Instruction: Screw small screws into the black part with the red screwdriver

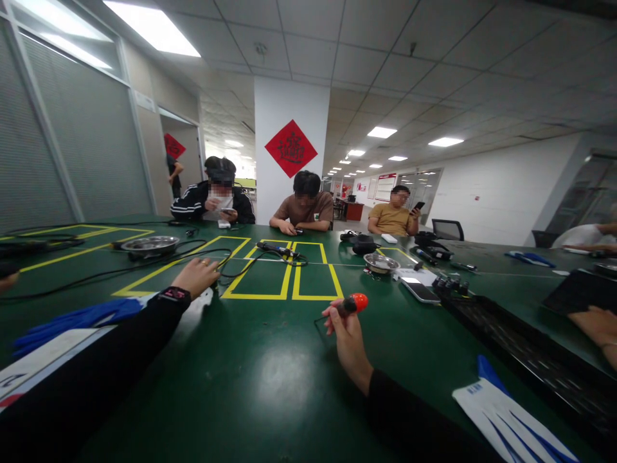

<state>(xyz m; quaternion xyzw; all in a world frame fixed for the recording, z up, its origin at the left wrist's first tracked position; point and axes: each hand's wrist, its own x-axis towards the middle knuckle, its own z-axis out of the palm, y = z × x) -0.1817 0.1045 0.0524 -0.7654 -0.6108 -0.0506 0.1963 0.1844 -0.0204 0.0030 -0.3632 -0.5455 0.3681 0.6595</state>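
Note:
My right hand [348, 337] is raised above the green table, its fingers closed around a small lamp [357, 303]. The lamp has a glossy red-orange dome and a dark base, and a thin dark wire hangs below my fingers. My left hand [195, 278] reaches forward over the table at left, palm down, a ring on one finger and a dark band at the wrist. Its fingers stretch loosely towards a black cable [226, 258]; the fingertips are partly hidden. Crumpled white material [198, 307] lies just under that hand, and I cannot tell whether they touch.
Yellow tape rectangles [258, 297] mark the green table [284, 411]. Metal bowls [150, 245] stand left and right. Blue-white gloves [506, 411] lie near a long black tray [511, 334] and a phone [419, 290]. Several people sit around; a co-worker's hand [595, 328] is at far right.

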